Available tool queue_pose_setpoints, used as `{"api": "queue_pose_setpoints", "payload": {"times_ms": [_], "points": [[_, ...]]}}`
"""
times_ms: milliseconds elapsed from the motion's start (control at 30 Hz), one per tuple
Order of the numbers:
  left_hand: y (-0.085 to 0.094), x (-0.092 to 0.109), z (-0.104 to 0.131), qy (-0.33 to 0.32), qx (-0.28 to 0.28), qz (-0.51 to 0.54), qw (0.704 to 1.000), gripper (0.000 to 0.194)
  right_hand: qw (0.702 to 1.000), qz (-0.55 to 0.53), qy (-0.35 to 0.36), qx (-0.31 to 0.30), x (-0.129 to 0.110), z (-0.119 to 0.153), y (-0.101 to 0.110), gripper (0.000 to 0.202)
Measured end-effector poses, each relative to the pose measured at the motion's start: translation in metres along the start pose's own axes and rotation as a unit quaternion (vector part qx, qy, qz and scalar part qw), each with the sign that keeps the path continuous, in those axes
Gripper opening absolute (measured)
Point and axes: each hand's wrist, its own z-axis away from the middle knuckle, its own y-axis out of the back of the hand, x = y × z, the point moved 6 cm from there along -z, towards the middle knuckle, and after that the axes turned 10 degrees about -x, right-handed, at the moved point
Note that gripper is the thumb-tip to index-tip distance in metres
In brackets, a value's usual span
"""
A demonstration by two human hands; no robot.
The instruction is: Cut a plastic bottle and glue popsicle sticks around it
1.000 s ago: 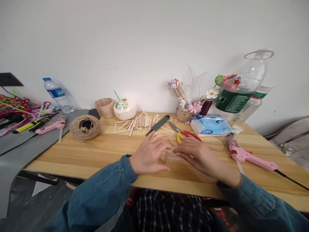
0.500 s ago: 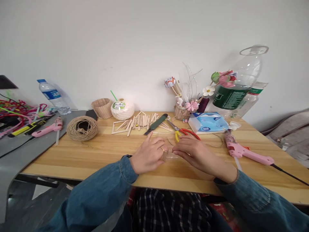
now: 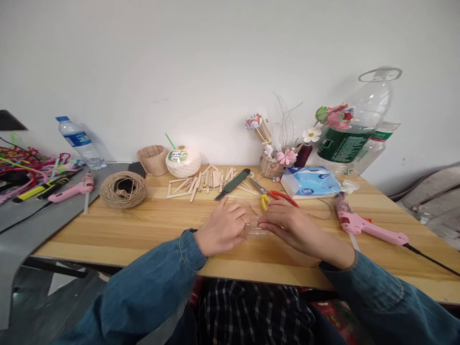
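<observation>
A clear plastic piece [image 3: 256, 232] lies low over the table between my hands; its full shape is hard to make out. My left hand [image 3: 224, 227] has its fingers curled around the left side of it, with a small tan piece [image 3: 246, 232] showing at the fingertips. On the right side, my right hand [image 3: 289, 224] pinches the plastic between thumb and bent fingers. Just beyond the hands are scissors [image 3: 258, 187], pliers with red and yellow handles [image 3: 282, 195] and a dark green utility knife [image 3: 233, 184].
Wooden craft sticks [image 3: 212, 179] lie behind the hands. Leftward are a twine roll [image 3: 123, 189], a ribbed wooden cup [image 3: 153, 160] and a white coconut [image 3: 183, 163]. To the right are a tissue pack [image 3: 311, 182], a pink glue gun [image 3: 373, 230] and a large bottle [image 3: 345, 143].
Both hands stay almost in place, with only a slight shift of the left fingers. The whole view has moved very slightly.
</observation>
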Motion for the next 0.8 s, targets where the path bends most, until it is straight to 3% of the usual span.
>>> {"api": "queue_pose_setpoints", "payload": {"times_ms": [367,500,633,800], "points": [[0.002,0.001,0.000,-0.001,-0.008,-0.021,1.000,0.023,1.000,-0.021,-0.006,-0.022,0.002,-0.001,-0.002,0.030],[0.001,-0.001,0.000,-0.004,-0.008,0.036,0.999,0.038,1.000,-0.019,-0.014,-0.019,0.003,-0.001,-0.001,0.029],[0.005,-0.006,0.003,-0.019,0.037,0.152,0.988,0.055,0.999,-0.001,-0.017,-0.030,0.000,-0.002,0.001,0.027],[0.008,-0.015,0.008,0.020,0.076,0.145,0.986,0.048,0.998,0.063,-0.027,-0.013,-0.013,-0.004,0.006,0.019]]}}
